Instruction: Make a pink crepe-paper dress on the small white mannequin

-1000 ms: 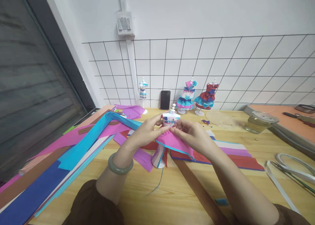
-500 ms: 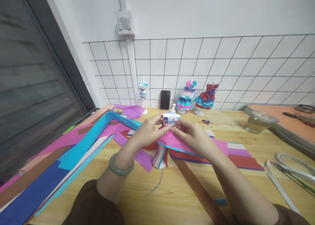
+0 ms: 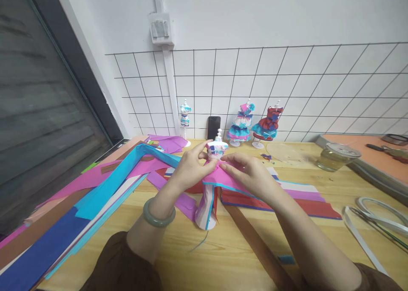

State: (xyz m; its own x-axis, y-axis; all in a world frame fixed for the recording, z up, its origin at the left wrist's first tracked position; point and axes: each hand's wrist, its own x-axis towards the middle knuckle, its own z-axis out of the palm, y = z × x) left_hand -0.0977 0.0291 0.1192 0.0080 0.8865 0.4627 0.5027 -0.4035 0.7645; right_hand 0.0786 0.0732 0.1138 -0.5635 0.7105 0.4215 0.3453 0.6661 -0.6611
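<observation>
A small mannequin with a white knobbed neck and a patterned bodice stands between my hands. Pink crepe paper with a blue edge is gathered at its waist and spreads to the right. Beneath hangs a striped lilac, white and blue piece over the round base. My left hand is closed at the waist, its thumb pressing the pink paper and its fingers behind the bodice. From the other side, my right hand pinches the gathered pink paper. The mannequin's back is hidden.
Long paper strips cover the left side, and red and lilac strips lie to the right. Dressed mannequins and a black phone stand along the wall. A clear container and a white ribbon coil are at the right.
The mannequin has shifted slightly left and stands more upright, with more of its lower skirt and base showing. The pink paper's right part has drawn in under my right hand.
</observation>
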